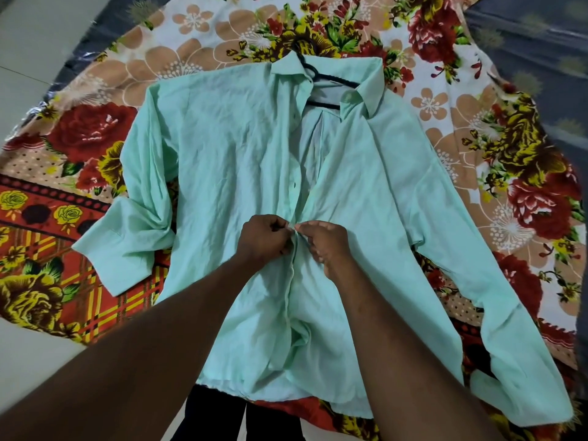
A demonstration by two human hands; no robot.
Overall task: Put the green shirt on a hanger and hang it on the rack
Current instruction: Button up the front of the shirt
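A pale green long-sleeved shirt (241,173) lies flat, front up, on a flowered blanket, collar at the far end. A black hanger (331,78) sits inside the open collar; its hook pokes out past the neck and its shoulders are hidden under the cloth. My left hand (262,238) pinches the left front edge at mid-chest. My right hand (326,238) pinches the right front edge right beside it, the two meeting at the button strip. Above my hands the front gapes apart; below them it lies together. Both sleeves are spread out to the sides.
The flowered blanket (79,144) covers a dark blue sheet (547,58) on a pale floor (28,43). My dark trouser legs (219,415) show at the bottom edge, just below the shirt hem. No rack is in view.
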